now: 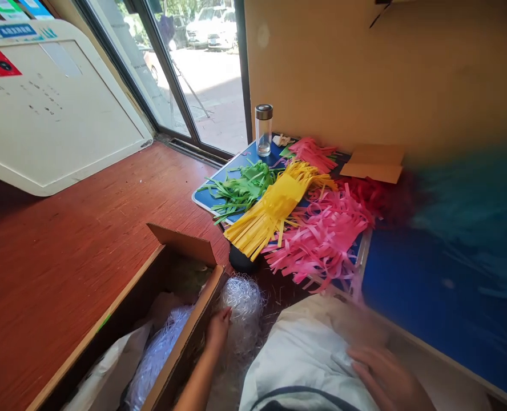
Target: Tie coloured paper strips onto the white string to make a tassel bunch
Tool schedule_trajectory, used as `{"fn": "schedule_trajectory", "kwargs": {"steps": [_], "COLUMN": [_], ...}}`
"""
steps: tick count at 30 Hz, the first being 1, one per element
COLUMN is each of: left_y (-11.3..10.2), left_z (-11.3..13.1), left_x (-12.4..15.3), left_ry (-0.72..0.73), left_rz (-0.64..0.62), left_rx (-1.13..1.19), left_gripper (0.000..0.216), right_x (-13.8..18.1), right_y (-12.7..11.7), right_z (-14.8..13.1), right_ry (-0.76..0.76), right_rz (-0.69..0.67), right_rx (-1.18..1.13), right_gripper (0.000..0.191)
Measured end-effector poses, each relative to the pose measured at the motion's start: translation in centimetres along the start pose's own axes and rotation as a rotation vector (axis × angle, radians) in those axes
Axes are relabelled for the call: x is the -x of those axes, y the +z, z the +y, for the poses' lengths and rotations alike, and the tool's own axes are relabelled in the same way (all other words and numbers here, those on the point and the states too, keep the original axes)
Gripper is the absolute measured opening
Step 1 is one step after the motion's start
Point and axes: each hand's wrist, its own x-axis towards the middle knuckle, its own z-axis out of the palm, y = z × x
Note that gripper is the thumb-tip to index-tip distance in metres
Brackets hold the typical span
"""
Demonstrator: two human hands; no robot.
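My left hand (217, 330) reaches down beside the open cardboard box (184, 245), its fingers curled on a ball of white shredded paper (242, 305) that lies on the floor. My right hand (386, 379) rests flat with fingers stretched out on a white bag or cloth (305, 354) over my lap. On the blue board (429, 285) lie fringed paper bundles: green (240, 191), yellow (273, 211), pink (324, 237) and red (365, 191). A blurred teal mass (471, 211) sits at the right.
A glass bottle with a metal cap (264, 129) stands at the board's far corner. A cardboard flap (375, 162) leans by the tan wall. The box holds white shredded paper and a white bag (116, 365). A white machine (52, 108) stands at the left on the red-brown floor (65, 251).
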Motion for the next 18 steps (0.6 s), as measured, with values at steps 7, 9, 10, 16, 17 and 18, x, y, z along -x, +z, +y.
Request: {"fn": "schedule_trajectory", "kwargs": {"steps": [7, 9, 10, 16, 17, 18], "left_y": [-4.3, -5.4, -6.0, -8.7, -8.9, -9.0], "left_z": [4.2, 5.1, 5.5, 10.2, 11.9, 13.9], "left_x": [1.8, 2.8, 3.3, 6.9, 8.0, 9.3], "left_ry": [0.125, 0.174, 0.196, 0.358, 0.413, 0.476], "left_rz": [-0.101, -0.052, -0.023, 0.006, -0.036, -0.092], "left_rx": [-0.016, -0.045, -0.058, -0.008, 0.027, 0.067], "left_gripper": [0.026, 0.019, 0.019, 0.029, 0.033, 0.037], "right_x": [2.1, 2.8, 3.2, 4.8, 4.6, 4.1], "right_y": [-0.6, -0.6, -0.6, -0.5, -0.5, -0.5], "right_z": [0.2, 0.3, 0.4, 1.3, 1.1, 0.7], "right_ry": [0.031, 0.052, 0.068, 0.159, 0.203, 0.250], "right_rz": [0.101, 0.131, 0.144, 0.130, 0.118, 0.108], "right_rx": [-0.013, -0.024, -0.033, -0.162, -0.199, -0.241], "right_gripper": [0.023, 0.025, 0.026, 0.024, 0.023, 0.022]}}
